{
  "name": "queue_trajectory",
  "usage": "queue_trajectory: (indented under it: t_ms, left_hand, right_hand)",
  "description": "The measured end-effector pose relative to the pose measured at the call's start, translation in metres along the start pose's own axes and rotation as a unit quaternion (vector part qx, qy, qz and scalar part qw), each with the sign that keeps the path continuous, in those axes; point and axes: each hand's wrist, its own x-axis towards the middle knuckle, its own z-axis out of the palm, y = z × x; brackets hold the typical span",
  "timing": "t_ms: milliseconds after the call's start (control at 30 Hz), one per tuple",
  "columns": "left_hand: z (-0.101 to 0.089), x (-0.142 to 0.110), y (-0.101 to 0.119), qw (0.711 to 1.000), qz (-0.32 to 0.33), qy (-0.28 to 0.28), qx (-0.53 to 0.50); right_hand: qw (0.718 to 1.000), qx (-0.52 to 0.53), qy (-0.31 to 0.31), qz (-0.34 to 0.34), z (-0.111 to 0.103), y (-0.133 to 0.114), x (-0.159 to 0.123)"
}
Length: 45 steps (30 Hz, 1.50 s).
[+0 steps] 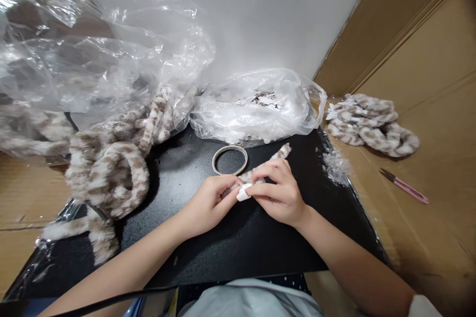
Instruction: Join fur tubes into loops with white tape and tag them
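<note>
Between my two hands, over the black table, is a fuzzy brown-and-white plush strip [281,152] with a small white tag [244,192] at its near side. My left hand [208,203] pinches the strip's left end beside the tag. With bent fingers, my right hand [277,192] grips the strip and touches the tag's right edge; its far end sticks out beyond my knuckles. Just behind my hands lies a roll of pale tape or a flat ring [229,160]. My fingertips partly hide where tag and strip meet.
Plush loops [119,178] spill from a large clear plastic bag [111,59] on the left. A second plastic bag [256,109] holds small white pieces. On cardboard at right lie more plush pieces [372,124] and pink-handled snippers [405,186]. Clear plastic scraps [335,166] sit near the table [238,252] edge.
</note>
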Motion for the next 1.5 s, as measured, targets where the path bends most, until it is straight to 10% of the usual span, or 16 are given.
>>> queue_trajectory:
  t_ms: [333, 633, 867, 1067, 1500]
  left_hand:
    - [0.002, -0.003, -0.007, 0.967, -0.080, -0.046, -0.239]
    - [-0.001, 0.000, 0.002, 0.983, -0.092, -0.029, -0.159]
    - [-0.005, -0.003, 0.005, 0.999, -0.024, -0.017, -0.033]
    - [-0.004, -0.004, 0.003, 0.994, 0.066, -0.012, 0.084]
    - [-0.006, -0.004, -0.002, 0.951, 0.139, 0.015, 0.277]
  right_hand:
    - [0.996, 0.046, -0.075, -0.026, -0.004, 0.008, 0.001]
    - [0.967, 0.207, -0.127, 0.077, -0.011, 0.006, 0.005]
    - [0.745, 0.529, -0.139, 0.382, -0.010, 0.011, 0.004]
    - [0.595, 0.603, -0.215, 0.487, -0.008, 0.009, 0.005]
    - [0.801, 0.377, -0.183, 0.427, -0.002, -0.002, 0.004]
